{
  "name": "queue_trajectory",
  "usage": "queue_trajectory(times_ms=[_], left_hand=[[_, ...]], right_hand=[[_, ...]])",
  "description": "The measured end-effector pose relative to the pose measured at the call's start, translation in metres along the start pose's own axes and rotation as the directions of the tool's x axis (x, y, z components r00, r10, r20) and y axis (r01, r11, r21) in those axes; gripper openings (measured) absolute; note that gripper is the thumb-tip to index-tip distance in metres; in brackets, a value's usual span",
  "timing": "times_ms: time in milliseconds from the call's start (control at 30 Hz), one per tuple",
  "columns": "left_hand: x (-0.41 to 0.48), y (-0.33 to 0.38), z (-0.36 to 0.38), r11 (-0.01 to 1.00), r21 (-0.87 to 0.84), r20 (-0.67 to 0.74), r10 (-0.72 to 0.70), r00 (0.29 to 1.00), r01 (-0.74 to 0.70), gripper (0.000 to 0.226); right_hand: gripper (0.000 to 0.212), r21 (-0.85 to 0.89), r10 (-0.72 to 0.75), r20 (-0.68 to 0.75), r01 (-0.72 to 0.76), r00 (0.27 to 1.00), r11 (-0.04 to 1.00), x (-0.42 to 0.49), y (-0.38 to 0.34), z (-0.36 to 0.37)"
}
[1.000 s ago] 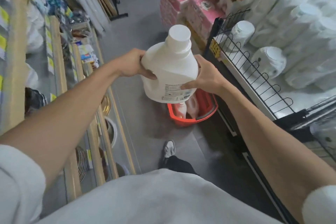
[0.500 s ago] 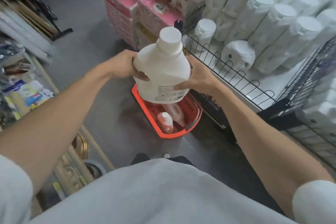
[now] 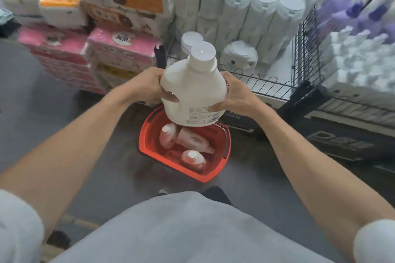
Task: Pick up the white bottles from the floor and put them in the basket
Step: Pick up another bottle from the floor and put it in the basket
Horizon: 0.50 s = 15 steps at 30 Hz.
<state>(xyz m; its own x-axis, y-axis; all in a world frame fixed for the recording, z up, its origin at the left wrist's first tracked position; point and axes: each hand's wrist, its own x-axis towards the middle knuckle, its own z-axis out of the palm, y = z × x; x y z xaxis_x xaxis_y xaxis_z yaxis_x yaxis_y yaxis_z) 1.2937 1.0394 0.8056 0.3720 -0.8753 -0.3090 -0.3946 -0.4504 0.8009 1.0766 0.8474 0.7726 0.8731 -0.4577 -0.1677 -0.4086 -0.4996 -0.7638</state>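
I hold a large white bottle upright in the air with both hands. My left hand grips its left side, thumb curled over the front. My right hand grips the right side near the label. Directly below on the dark floor sits a red basket with three white bottles lying inside, tinted pink by the basket. The held bottle's base hides the basket's far rim.
A black wire shelf at right holds rows of white bottles. Pink and orange tissue packs are stacked on the floor at back left. Purple-capped bottles fill the far right. My shoe tip shows near the basket.
The view has swung right toward the shelf. The bottle stays gripped in both hands and now hangs directly over the red basket, which shows more fully.
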Motion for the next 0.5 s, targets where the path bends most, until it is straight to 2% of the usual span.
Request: queue_trajectory(times_ms=[100,267,500], left_hand=[[0.017,0.000,-0.018,0.997,0.027,0.097,0.073,0.993,-0.076,0.039],[0.041,-0.002,-0.030,0.989,0.062,0.205,0.118,0.972,-0.133,0.042],[0.063,-0.019,-0.025,0.988,0.064,0.185,0.125,0.975,-0.139,0.047]], right_hand=[[0.096,0.028,0.062,-0.066,-0.060,0.996,0.998,-0.002,-0.011,0.007],[0.096,-0.002,0.130,-0.126,-0.131,0.984,0.991,-0.001,-0.016,0.012],[0.097,-0.020,0.165,-0.122,-0.169,0.979,0.985,0.013,-0.004,0.012]])
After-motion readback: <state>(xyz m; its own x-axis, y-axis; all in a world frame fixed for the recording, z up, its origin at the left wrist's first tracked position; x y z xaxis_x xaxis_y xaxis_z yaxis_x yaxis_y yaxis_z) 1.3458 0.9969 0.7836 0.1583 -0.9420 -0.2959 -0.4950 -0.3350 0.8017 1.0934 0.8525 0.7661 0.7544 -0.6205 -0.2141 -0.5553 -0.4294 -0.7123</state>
